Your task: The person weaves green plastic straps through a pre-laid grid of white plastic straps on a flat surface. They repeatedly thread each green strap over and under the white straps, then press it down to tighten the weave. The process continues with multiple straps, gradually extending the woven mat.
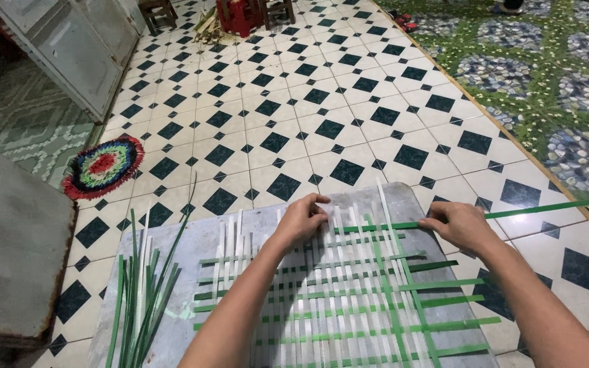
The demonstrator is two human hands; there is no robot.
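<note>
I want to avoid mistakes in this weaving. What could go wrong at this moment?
1. The left hand lifts white strips at the mat's open far edge; if released, they might spring back and lose the pattern.
2. The right hand holds a long green strip that trails far over the tiled floor; it might snag or twist.

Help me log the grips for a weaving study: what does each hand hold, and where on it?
The right hand pinches the long green strip partway along, at the mat's edge. The left hand lifts the top ends of white strips.
</note>
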